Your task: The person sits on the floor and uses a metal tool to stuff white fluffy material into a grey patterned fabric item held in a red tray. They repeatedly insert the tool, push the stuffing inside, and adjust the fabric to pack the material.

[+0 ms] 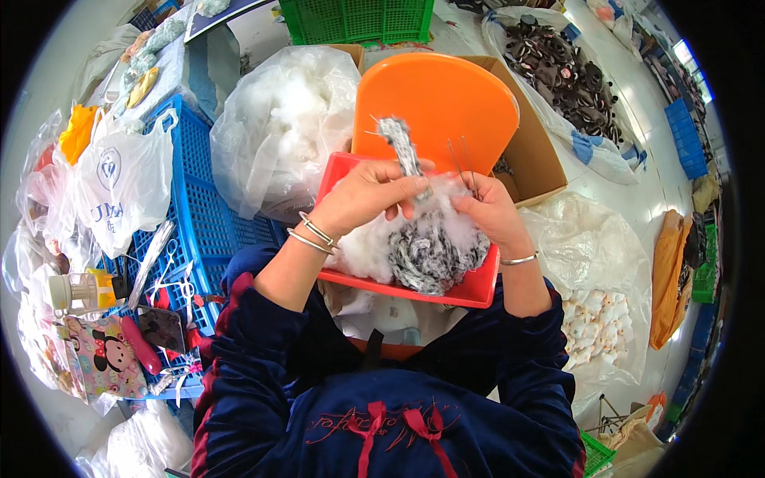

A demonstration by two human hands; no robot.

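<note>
My left hand [368, 193] pinches a narrow grey-and-white mottled plush piece [400, 143] that points up and away from me. My right hand [496, 213] is closed around a thin two-pronged metal tool [464, 159], its prongs pointing up; whether it is tweezers or forceps I cannot tell. White stuffing fibre [448, 209] lies against the right fingers, between both hands. Below them sits a red tray [478, 295] with more white fluff [365, 253] and a heap of grey mottled plush pieces [434, 256].
An orange chair back [434, 99] rises behind the tray, before a cardboard box [542, 167]. A bag of white stuffing [291, 119] stands left. Blue crates [199, 183] hold scissors [188, 291] and a phone [163, 328]. At right are bags of dark plush pieces [558, 72] and cream pieces [594, 327].
</note>
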